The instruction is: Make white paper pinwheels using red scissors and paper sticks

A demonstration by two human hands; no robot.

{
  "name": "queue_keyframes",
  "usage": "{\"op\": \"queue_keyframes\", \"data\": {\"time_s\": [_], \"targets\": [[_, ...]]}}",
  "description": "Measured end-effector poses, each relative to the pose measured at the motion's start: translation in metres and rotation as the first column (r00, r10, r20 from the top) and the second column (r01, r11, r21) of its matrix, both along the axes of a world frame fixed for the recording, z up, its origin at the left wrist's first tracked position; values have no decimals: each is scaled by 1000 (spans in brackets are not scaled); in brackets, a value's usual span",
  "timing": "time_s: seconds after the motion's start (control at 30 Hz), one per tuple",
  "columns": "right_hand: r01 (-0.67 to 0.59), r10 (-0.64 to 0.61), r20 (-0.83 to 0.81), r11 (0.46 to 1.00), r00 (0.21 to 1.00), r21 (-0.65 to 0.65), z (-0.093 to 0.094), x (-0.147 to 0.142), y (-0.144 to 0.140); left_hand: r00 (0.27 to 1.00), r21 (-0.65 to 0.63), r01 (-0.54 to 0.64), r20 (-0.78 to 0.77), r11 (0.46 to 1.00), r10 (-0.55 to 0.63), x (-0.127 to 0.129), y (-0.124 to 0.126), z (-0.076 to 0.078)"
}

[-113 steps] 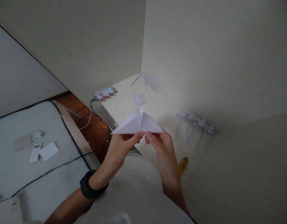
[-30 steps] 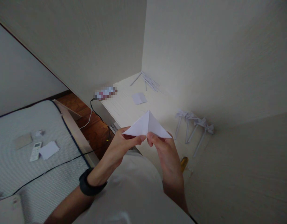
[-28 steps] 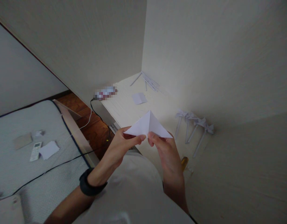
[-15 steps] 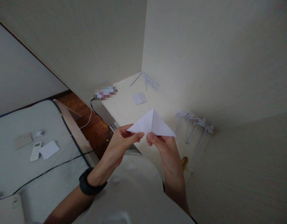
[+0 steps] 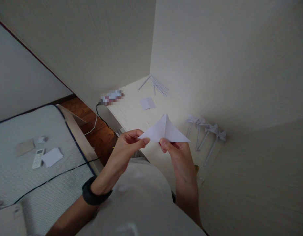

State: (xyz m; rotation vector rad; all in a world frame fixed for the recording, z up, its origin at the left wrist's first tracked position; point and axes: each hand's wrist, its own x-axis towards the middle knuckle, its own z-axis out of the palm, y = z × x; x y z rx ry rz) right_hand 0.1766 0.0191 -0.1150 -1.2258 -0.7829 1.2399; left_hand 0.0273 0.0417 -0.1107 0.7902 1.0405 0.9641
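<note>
A white sheet of paper [image 5: 164, 129], folded into a triangle with a crease down its middle, is held up between my hands with its peak pointing away from me. My left hand [image 5: 131, 144] pinches its left corner between thumb and fingers. Near the middle of the lower edge, my right hand [image 5: 176, 152] grips the paper, the thumb on top and the fingers underneath. Beyond it, a small creased square of paper [image 5: 147, 103] lies on the white table [image 5: 128, 111].
Thin paper sticks [image 5: 160, 86] lie in the table's far corner. Several paper pinwheels on sticks [image 5: 210, 131] rest at the right by the wall. A blurred-out object [image 5: 112, 97] with cables sits at the left edge. On the mattress are a remote control [image 5: 38, 158] and white paper [image 5: 53, 157].
The folded paper has shifted slightly right and looks flatter, tilted differently. My right hand has moved a little to the right with it; my left hand keeps its pinch.
</note>
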Motion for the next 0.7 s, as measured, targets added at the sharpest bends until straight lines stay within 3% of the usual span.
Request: {"op": "queue_keyframes", "data": {"time_s": [0.53,0.7], "targets": [[25,-27,68,999,997,28,-8,12,-3,999,35,-34,-30,999,35,-2,2,1],[79,-83,110,996,990,44,-5,24,-4,992,79,-100,-69,992,106,-5,6,3]]}}
